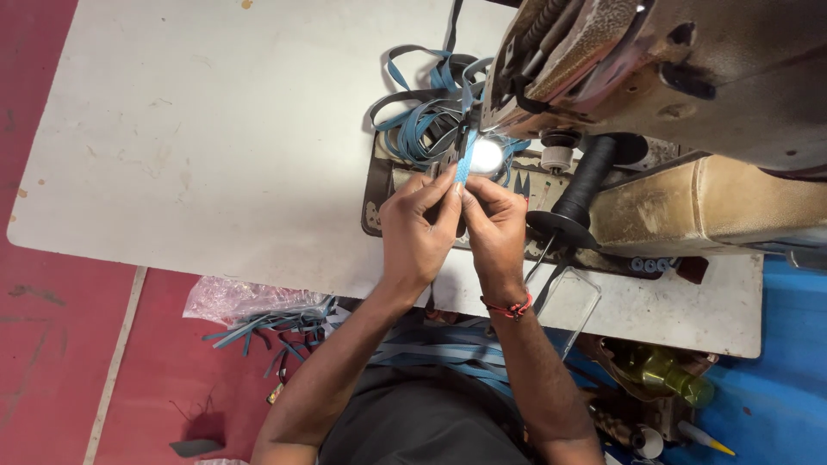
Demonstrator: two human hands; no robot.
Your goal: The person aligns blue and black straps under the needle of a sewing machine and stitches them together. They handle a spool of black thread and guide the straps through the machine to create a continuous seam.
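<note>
1. A narrow blue strap (pixel 463 164) sits just above the centre of the frame, running up under the needle area of a worn sewing machine (pixel 689 77), where a small lamp throws a bright glare on it.
2. The left hand (pixel 418 228) pinches the strap's near end from the left, fingers narrowed onto it; the right hand (pixel 495 228), with a red thread bracelet at the wrist, pinches it from the right. The two hands touch each other over the strap.
3. Just behind, a tangled heap of blue and dark straps (pixel 422 112) lies on the table (pixel 215 129), spilling against the machine.
4. A black spool of thread (pixel 581 185) stands to the right of the hands.
5. At lower left, beside the table edge, more blue straps hang from a clear plastic bag (pixel 228 297).
6. Risk, as I judge it: both sets of fingertips are very near the needle, so any slip could catch a finger; the glare hides the exact spot. The loose heap could also snag and drag the strap crooked.
</note>
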